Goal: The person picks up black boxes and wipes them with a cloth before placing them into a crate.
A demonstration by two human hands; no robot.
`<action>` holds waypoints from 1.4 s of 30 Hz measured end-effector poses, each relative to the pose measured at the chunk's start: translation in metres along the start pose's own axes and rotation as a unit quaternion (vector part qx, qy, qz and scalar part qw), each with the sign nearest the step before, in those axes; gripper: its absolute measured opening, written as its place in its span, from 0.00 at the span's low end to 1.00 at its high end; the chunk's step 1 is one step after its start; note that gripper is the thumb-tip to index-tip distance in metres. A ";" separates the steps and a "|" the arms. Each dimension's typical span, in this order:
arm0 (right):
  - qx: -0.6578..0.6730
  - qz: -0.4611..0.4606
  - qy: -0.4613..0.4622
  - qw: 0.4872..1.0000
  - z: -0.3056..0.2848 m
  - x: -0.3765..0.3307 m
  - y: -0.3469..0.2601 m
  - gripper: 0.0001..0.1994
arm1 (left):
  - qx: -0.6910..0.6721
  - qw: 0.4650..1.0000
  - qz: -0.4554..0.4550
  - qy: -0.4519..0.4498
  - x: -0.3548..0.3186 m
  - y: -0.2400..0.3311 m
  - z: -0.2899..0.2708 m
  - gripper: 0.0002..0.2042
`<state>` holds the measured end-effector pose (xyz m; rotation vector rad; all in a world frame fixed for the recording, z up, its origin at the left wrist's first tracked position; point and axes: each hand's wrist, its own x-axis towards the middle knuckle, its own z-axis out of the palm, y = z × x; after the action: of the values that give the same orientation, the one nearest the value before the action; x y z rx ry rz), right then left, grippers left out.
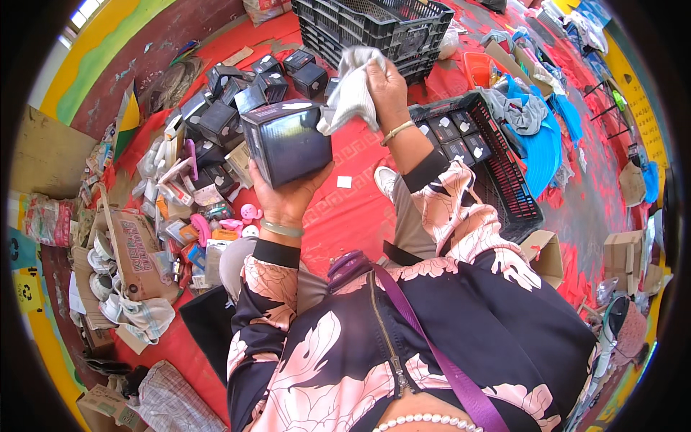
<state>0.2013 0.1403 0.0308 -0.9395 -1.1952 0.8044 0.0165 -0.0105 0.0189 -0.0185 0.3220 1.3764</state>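
My left hand (284, 198) holds up a black glossy box (289, 147), its palm and fingers wrapped around the lower side. My right hand (389, 93) is closed on a white cloth (354, 90), which hangs down against the box's upper right edge. Several similar black boxes (219, 121) lie in a loose heap on the red floor covering, left of and beyond the held box. More small black boxes (457, 150) stand in rows inside a black plastic crate (520, 180) to the right of my right forearm.
Stacked black crates (374, 25) stand at the far side. Small toys and plastic items (216, 223) are heaped at the left, near an open cardboard carton (133, 255) of white cups. Blue and grey cloths (540, 144) lie beyond the right crate. A white paper square (344, 182) rests on the red floor.
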 end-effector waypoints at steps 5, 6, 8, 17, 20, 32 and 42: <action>-0.253 -0.348 -0.142 0.891 0.047 -0.077 -0.043 0.17 | 0.021 0.999 0.028 0.014 0.007 -0.002 0.001 0.36; -0.322 -0.381 -0.233 0.835 0.051 -0.095 -0.048 0.20 | 0.038 0.995 0.076 0.043 0.010 -0.001 -0.002 0.34; -0.230 -0.343 -0.350 0.841 0.051 -0.122 -0.037 0.20 | 0.069 0.976 0.176 0.105 0.020 0.008 -0.031 0.32; -0.142 -0.082 -0.451 0.877 -0.013 -0.137 -0.035 0.16 | 0.089 0.984 0.150 -0.034 0.007 0.021 -0.038 0.30; -0.062 0.091 -0.357 0.928 -0.027 -0.106 -0.021 0.15 | 0.046 0.991 0.099 -0.079 0.011 0.019 -0.022 0.35; 0.345 0.357 -0.113 0.861 0.003 -0.081 -0.015 0.16 | 0.147 0.975 0.111 -0.126 -0.003 -0.021 0.014 0.44; 0.058 0.219 -0.205 0.952 0.009 -0.103 0.020 0.10 | 0.134 0.981 0.128 -0.059 0.001 -0.011 -0.001 0.40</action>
<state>0.1717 0.0579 -0.0272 -0.9822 -1.2907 1.4667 0.0274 -0.0116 0.0157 0.3359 0.4185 1.5708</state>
